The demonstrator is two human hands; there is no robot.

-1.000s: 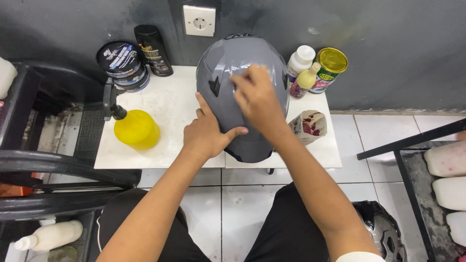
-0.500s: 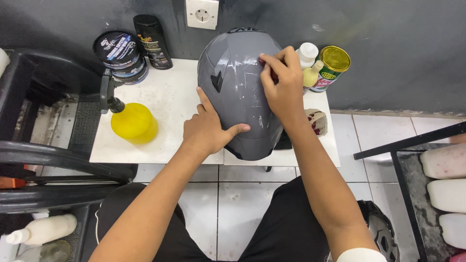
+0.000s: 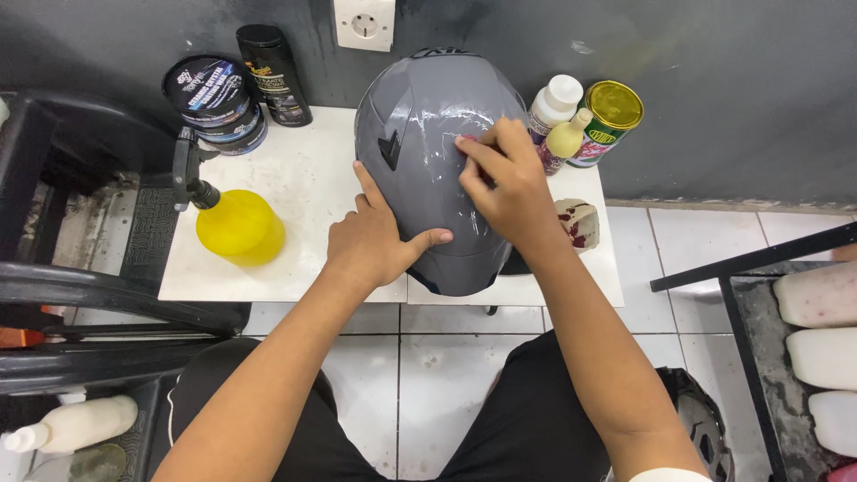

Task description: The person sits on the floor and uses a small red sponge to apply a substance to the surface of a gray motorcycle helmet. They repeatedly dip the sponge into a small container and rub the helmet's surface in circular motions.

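A glossy grey helmet point(image 3: 420, 98) streaked with whitish smears stands on a small white table point(image 3: 295, 178). My left hand point(image 3: 375, 241) lies flat on the helmet's lower left side, thumb spread across the shell. My right hand point(image 3: 509, 187) presses on the upper middle of the shell. Its fingers are bunched on a small dark red pad point(image 3: 468, 139), which is mostly hidden under the fingertips.
On the table are a yellow spray bottle point(image 3: 237, 228), stacked black tubs point(image 3: 214, 103), a black bottle point(image 3: 272, 71), a white bottle point(image 3: 553, 103), a gold-lidded can point(image 3: 607, 120) and a stained sponge point(image 3: 578, 223). A black chair point(image 3: 107, 295) stands left, white jugs point(image 3: 821, 299) right, another helmet point(image 3: 705, 428) on the floor.
My right hand slid from the middle of the shell to its upper right edge and then back toward the middle. The left hand stayed in place.
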